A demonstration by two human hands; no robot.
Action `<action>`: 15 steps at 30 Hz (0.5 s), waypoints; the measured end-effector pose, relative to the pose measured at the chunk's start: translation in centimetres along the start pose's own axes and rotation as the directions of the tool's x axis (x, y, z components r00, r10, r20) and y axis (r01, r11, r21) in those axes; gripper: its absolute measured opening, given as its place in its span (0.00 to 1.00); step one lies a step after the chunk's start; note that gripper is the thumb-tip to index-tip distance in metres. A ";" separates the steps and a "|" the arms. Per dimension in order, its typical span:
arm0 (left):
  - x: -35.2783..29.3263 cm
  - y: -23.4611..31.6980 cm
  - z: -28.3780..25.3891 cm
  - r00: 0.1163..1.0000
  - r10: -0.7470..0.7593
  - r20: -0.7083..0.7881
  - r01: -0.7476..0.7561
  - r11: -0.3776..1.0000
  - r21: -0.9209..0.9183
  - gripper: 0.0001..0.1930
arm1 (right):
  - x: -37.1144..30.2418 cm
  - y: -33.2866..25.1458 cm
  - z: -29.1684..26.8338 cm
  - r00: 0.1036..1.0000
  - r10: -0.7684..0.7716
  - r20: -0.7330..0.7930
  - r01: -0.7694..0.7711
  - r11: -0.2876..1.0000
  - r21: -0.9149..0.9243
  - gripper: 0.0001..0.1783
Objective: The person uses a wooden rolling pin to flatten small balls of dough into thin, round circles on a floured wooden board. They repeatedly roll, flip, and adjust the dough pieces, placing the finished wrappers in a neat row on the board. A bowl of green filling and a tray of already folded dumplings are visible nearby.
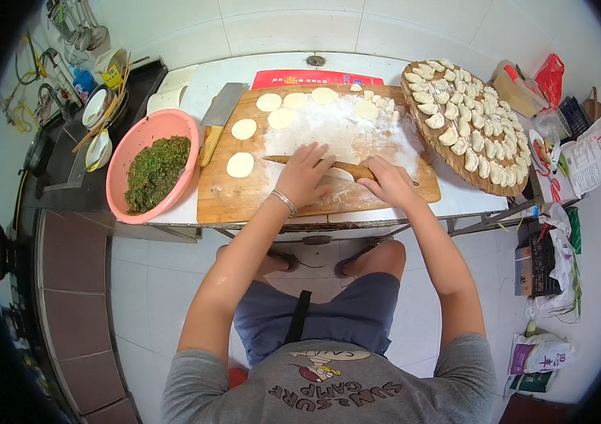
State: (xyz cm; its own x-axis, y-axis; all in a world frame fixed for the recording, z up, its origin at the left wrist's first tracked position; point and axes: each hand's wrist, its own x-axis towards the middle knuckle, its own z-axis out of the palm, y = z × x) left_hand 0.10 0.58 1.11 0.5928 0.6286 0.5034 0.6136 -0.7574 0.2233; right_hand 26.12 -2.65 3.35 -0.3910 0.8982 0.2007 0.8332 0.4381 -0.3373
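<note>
A wooden rolling pin point(352, 168) lies across the floured cutting board point(222, 201), tapering at its left tip. My left hand point(304, 177) rests over it near that tip, fingers stretched out and apart. Closed round its right part is my right hand point(389, 182). Under the pin, between both hands, a small dough wrapper point(340, 174) shows in part. Round flat wrappers, such as one point(240, 165) left of my hands, are spread along the board. Small dough pieces point(385, 104) sit at its far right corner.
A pink basin point(114, 173) of chopped green filling point(159, 173) stands left of the board. Beside it a cleaver point(222, 106) leans on the board's edge. To the right, a round wooden board point(449, 157) carries many folded dumplings point(464, 113). Bags point(593, 159) crowd the far right.
</note>
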 end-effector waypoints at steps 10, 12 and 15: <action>3.1 3.7 -1.5 0.941 -0.282 0.186 0.337 0.820 -0.463 0.10 | -0.2 2.3 0.2 0.954 0.263 0.146 -0.301 0.837 0.456 0.20; 3.2 4.0 -2.4 0.774 -0.448 0.447 0.633 0.575 -0.518 0.10 | 0.0 3.4 0.9 0.945 0.319 0.064 -0.310 0.821 0.480 0.20; 2.2 1.4 -1.2 0.754 -0.512 0.412 0.657 0.593 -0.466 0.11 | 0.2 4.0 0.8 0.936 0.350 -0.038 -0.318 0.886 0.337 0.20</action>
State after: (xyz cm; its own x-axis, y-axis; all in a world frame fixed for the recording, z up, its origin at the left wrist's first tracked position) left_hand 1.62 0.67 3.54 0.3480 0.9342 -0.0790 0.5103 -0.1180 0.8518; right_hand 29.02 -0.66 1.28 -0.0592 0.9927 0.1049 0.7310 0.1147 -0.6726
